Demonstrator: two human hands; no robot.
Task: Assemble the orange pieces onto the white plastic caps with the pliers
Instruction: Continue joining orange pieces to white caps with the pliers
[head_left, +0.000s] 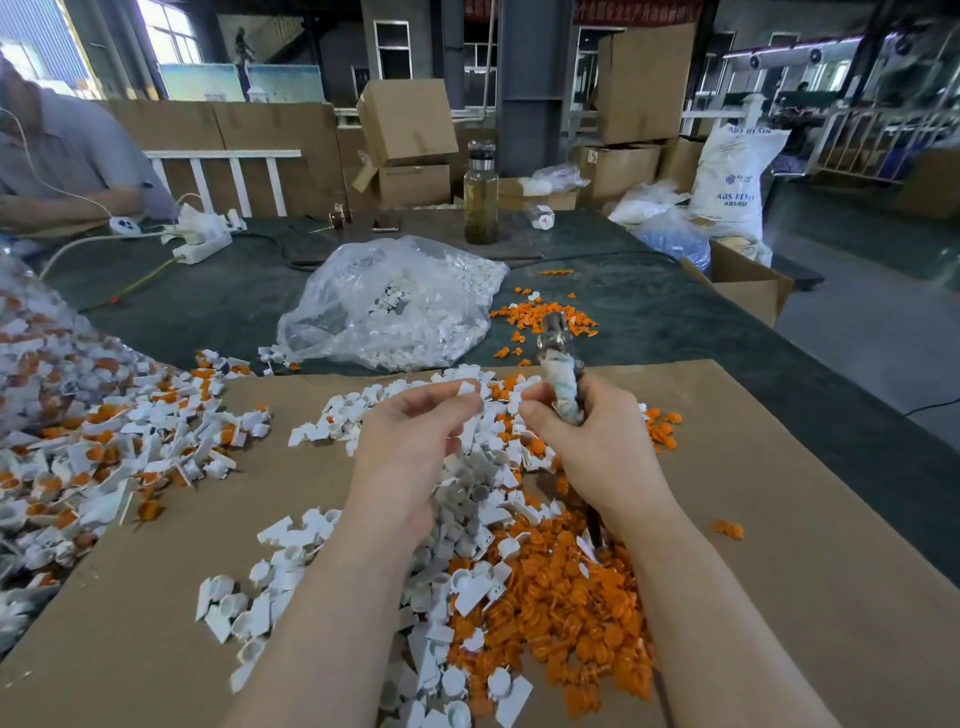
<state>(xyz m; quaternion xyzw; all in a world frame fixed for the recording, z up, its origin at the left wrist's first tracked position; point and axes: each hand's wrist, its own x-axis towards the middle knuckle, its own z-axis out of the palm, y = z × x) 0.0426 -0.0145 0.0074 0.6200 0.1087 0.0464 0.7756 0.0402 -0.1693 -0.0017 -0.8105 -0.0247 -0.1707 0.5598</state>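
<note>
Left hand raised over the cardboard sheet, fingers curled, pinching a white plastic cap between thumb and fingertips. Right hand just beside it, wrapped round the pliers by the cloth-bound handles, metal nose pointing up and away, blurred; whether the nose is parted or closed cannot be told. Cap and pliers close together but apart, level with one another above the piles.

Directly under the hands, a heap of loose white caps on the cardboard, running toward the near edge. Right of that, beneath the right forearm, a thick heap of orange pieces, touching and partly mixed with the white ones. A few stray orange pieces well apart on the bare cardboard to the right.

At far left, a large mound of white caps already fitted with orange, spilling across the cardboard's edge. Beyond the cardboard, on the dark green surface, a clear plastic bag of white caps, with more scattered orange pieces just right of it. Farther back, a tall glass bottle standing upright, a white power strip with cables, cardboard boxes and a white resin sack. Another person's sleeve at upper left.
</note>
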